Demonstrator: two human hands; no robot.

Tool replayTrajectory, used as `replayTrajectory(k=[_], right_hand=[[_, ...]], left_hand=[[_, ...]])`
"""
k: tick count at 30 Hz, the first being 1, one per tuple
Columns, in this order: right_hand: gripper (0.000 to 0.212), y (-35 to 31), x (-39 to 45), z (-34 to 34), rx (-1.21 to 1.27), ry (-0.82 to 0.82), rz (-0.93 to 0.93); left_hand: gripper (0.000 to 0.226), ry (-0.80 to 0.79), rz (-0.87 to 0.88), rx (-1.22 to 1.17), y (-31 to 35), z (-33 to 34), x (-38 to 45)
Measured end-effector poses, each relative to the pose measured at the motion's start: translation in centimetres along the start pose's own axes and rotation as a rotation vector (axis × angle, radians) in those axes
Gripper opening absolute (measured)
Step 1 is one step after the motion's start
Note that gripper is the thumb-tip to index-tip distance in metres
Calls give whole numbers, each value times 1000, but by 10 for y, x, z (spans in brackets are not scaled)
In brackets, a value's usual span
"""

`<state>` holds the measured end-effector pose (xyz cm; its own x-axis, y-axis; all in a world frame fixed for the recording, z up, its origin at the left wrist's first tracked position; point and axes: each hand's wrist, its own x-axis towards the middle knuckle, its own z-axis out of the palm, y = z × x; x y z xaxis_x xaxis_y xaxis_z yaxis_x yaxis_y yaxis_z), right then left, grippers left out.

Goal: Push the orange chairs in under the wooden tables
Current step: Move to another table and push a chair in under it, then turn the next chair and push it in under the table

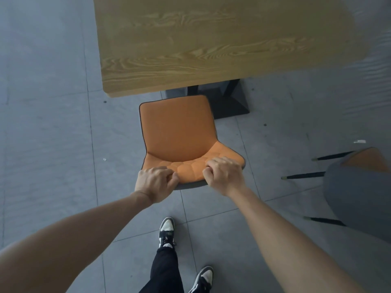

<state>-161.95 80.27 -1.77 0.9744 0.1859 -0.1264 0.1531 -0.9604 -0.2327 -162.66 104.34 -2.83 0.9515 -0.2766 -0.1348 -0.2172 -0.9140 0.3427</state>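
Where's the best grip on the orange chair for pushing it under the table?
Grip the top edge of the backrest, coming from behind. The orange chair faces the wooden table, so its padded back rim is the nearest part. The left hand and right hand hold it near either end, probably keeping the push straight.

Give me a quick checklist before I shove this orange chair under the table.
1. Left hand gripping the chair backrest: ok.
2. Right hand gripping the backrest: ok.
3. Seat lined up with the table edge: ok, front edge just short of it.
4. Table base clear of the chair: not ok, it sits at the seat's right front corner.
5. Chair legs free: cannot tell, hidden.
6. Second chair out of the way: ok.
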Motion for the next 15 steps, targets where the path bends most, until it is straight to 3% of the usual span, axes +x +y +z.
replayTrajectory(k=[5,8,11,13,15], right_hand=[[45,8,-22,-10,112,-18,-23],[42,25,-51,-18,181,-23,-70],[55,55,-81,-30,199,-124,-111],[53,83,-105,-42,225,-241,2],[51,123,-135,-57,242,-366,196]], left_hand=[[48,-230,-140,52,14,-13,2],[41,-327,-235,27,24,-16,3],[29,-381,-274,103,53,-16,7],[25,-440,-298,218,95,-11,13],[55,-458,-312,350,150,-5,15]])
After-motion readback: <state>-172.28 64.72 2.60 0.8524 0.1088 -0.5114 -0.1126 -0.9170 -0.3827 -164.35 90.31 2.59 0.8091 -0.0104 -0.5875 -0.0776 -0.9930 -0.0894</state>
